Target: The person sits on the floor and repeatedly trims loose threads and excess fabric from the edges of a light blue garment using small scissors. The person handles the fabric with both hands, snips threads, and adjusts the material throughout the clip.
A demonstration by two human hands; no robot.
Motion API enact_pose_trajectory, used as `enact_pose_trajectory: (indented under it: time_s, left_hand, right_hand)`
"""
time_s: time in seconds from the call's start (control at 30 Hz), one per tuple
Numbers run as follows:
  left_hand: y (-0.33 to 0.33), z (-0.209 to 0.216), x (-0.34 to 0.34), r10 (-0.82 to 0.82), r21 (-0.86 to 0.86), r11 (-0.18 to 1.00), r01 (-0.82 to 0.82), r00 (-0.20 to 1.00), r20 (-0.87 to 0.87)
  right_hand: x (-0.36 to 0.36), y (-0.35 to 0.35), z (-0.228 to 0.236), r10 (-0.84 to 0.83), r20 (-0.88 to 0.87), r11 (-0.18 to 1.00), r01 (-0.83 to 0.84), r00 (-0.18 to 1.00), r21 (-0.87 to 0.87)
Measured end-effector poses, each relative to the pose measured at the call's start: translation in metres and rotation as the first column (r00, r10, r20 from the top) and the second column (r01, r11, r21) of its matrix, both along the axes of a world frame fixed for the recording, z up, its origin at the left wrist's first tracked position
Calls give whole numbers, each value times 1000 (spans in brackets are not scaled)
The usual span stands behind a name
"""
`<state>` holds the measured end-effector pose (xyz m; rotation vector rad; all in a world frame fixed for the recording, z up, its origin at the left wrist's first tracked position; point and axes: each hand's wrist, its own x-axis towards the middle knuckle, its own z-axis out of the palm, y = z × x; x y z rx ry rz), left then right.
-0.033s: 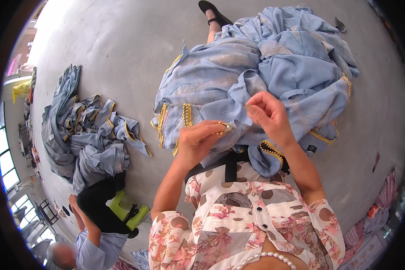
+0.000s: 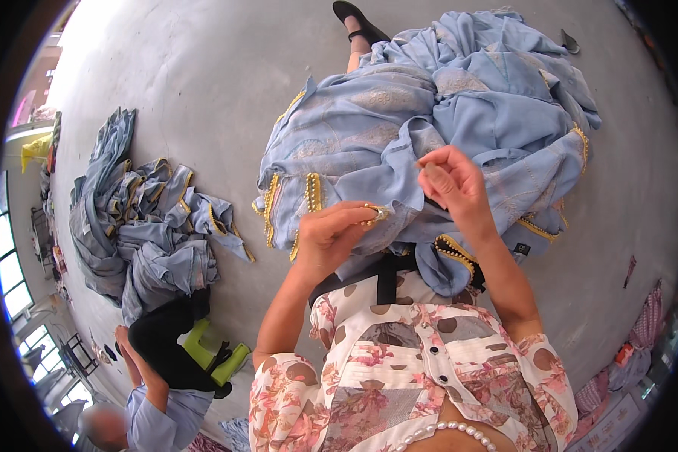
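Note:
Light blue embroidered fabric [image 2: 490, 117] lies heaped over my lap and stretches away from me, edged in places with yellow beaded trim [image 2: 313, 193]. My left hand [image 2: 328, 237] is closed on a gathered bit of this trimmed edge, pinching the gold-beaded border [image 2: 375, 216] between thumb and fingers. To the right and a little farther off, my right hand [image 2: 456, 188] hovers above the cloth, thumb and fingers pressed together. Whatever they pinch, if anything, is too small to make out. Between the two hands runs a loose fold of blue cloth [image 2: 407, 196].
At the left a co-worker [image 2: 166, 410] sits by a green plastic stool [image 2: 230, 365], with a pile of similar blue fabric [image 2: 154, 233] in front. A black shoe [image 2: 358, 21] shows beyond my cloth. Patterned cloth bundles [image 2: 644, 331] line the right side.
My right hand has moved slightly up and away from me, its pinched fingertips turning a little. My left hand and the cloth stay in place.

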<state>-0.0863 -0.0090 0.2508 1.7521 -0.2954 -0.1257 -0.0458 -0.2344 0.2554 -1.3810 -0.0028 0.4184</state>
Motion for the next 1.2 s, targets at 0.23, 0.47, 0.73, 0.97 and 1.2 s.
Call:
enact_pose_trajectory:
  time_s: [0.23, 0.47, 0.73, 0.97, 1.2]
  left_hand:
    - [23, -11, 2, 163, -290, 910, -297, 898, -409]
    - [61, -12, 39, 641, -248, 708, -662, 749, -169]
    - [56, -12, 55, 488, 243, 744, -622, 754, 439]
    - [-35, 3, 22, 26, 107, 994, -27, 1000, 10]
    - [-7, -38, 107, 472, -470, 604, -644, 763, -440]
  right_hand:
    - [-20, -39, -10, -71, 41, 987, 76, 997, -141]
    - [-90, -63, 7, 429, 204, 517, -53, 880, -854]
    - [-73, -60, 18, 22, -93, 967, -45, 995, -252]
    - [36, 22, 20, 59, -68, 987, -48, 996, 151]
    - [43, -41, -39, -80, -95, 988, 66, 992, -137]
